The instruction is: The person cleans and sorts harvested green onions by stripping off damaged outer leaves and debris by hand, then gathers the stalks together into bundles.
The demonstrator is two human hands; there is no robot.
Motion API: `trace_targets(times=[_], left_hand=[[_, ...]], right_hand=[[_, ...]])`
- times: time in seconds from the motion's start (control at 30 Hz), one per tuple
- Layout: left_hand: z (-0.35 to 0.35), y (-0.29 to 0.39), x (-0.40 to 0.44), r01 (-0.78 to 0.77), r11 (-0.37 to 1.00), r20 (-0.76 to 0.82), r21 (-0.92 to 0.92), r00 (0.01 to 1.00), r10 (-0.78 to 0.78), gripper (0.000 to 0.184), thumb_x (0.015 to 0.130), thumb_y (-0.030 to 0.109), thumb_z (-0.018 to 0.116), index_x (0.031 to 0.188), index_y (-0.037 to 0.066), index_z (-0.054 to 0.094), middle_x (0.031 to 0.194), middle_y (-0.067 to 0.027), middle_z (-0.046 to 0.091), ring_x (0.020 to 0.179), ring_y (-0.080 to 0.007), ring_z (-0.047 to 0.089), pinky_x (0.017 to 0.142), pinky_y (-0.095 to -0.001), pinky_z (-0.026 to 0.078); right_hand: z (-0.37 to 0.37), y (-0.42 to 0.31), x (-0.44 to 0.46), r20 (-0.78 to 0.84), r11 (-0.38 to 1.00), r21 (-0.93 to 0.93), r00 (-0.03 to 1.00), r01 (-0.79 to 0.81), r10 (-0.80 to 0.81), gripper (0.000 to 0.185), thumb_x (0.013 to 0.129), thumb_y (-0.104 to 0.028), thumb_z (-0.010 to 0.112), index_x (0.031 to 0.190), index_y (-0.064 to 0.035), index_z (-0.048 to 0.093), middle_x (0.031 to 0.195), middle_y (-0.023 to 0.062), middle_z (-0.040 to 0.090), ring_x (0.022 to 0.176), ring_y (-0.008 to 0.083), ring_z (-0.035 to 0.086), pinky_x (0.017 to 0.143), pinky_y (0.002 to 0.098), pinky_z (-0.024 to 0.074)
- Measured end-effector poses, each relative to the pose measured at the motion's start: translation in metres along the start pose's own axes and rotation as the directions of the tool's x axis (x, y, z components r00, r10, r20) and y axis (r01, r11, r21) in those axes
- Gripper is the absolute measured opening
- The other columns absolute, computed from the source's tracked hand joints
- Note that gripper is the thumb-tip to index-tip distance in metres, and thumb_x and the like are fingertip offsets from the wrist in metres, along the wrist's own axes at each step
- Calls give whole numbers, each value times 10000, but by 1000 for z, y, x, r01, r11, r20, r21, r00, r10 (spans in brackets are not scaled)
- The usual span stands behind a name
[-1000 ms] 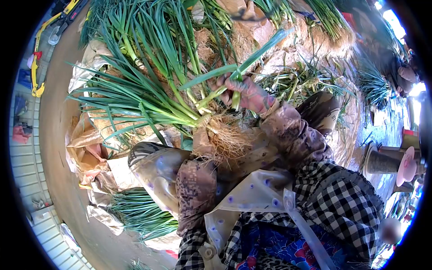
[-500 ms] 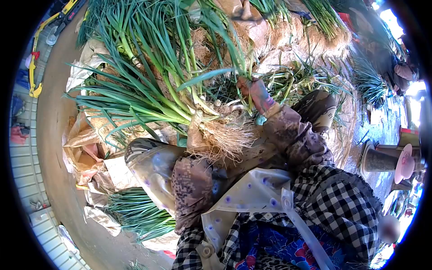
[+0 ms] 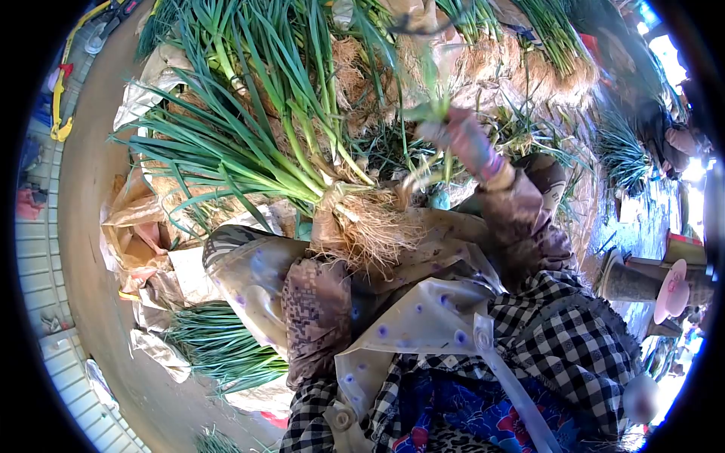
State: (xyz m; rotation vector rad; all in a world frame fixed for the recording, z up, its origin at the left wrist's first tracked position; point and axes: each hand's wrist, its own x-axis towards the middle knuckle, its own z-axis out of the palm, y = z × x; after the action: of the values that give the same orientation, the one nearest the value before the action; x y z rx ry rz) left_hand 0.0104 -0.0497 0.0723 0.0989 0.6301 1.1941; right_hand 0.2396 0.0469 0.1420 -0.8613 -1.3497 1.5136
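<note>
My left hand is closed round the lower stalks of a bunch of green onions. Their long leaves fan out to the upper left, and pale, stringy roots hang over my lap to the right. Right of the bunch, my right hand is raised and smeared by motion. Its fingers close on a green onion, whose blurred green leaves point upward. A pale end hangs below the fingers. Loose leaves and trimmings lie on the ground just beyond that hand.
Piled green onions lie at the upper left, with rooty bundles along the back. Another bundle rests by my left side. A stool-like object with a pink top stands at right. A person is at the far right.
My right hand has moved right and slightly up, pulling the green onion away from the bunch. My left hand and its bunch have stayed nearly in place.
</note>
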Motion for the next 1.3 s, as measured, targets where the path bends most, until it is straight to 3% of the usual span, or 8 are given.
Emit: trace_targets(times=[0.1,0.47,0.7,0.87,0.97,1.17,1.23,1.3], left_hand=[[-20,-8,10,-35,999,-7,-36,999,35,378,812,240,596,1075,-19,514,981,-176,596,802,-267,619,667,-365,559],[-24,-10,9,-44,989,32,-140,998,49,375,803,301,617,1044,25,536,862,-113,606,695,-227,600,592,-358,537],[-10,2,1,-51,999,-50,-11,997,50,393,794,336,630,1040,43,540,822,-97,600,646,-217,585,558,-349,523],[-2,7,4,-75,986,-255,150,960,112,404,819,388,590,1047,58,544,704,-54,607,498,-149,563,450,-277,504],[-5,6,2,-63,998,-236,18,970,66,371,816,391,592,1011,79,550,692,-48,592,481,-140,543,405,-266,469],[-9,3,0,-83,995,39,-51,996,85,384,835,277,574,1128,60,456,805,-12,490,650,-110,449,482,-231,409],[-13,1,4,-130,990,100,-56,986,136,388,831,243,577,1143,54,443,816,-19,492,659,-115,443,483,-220,390],[-7,1,1,-162,985,51,-56,985,164,369,834,250,568,1113,36,454,761,-27,479,628,-118,440,456,-220,377]], right_hand=[[45,-11,-16,344,728,-664,934,172,93,312,804,-207,617,960,60,585,924,143,630,749,176,621,682,237,533],[100,60,-38,-212,593,-425,712,-684,670,296,795,-354,630,807,-59,627,590,75,562,474,120,447,462,301,386],[104,37,-76,653,968,-165,756,190,-37,266,789,-281,624,957,-76,608,658,58,599,492,161,531,460,284,409],[-41,0,-14,210,721,-692,966,37,152,470,802,-372,548,1058,17,482,1036,165,509,906,271,524,697,362,499],[-122,-14,3,-152,-159,-983,887,-91,436,443,786,-365,576,1016,13,541,1074,169,578,973,293,576,754,386,521],[-138,31,-4,262,399,-839,918,369,-298,404,742,-276,664,1080,-72,578,940,104,635,886,229,615,731,347,520],[-50,3,21,-26,557,-825,992,-90,121,490,761,-302,658,1166,-60,528,943,102,632,891,231,612,713,320,524],[-3,25,41,173,1000,-6,985,14,-13,447,775,-320,651,1104,-39,537,939,126,626,883,210,611,703,294,516]])
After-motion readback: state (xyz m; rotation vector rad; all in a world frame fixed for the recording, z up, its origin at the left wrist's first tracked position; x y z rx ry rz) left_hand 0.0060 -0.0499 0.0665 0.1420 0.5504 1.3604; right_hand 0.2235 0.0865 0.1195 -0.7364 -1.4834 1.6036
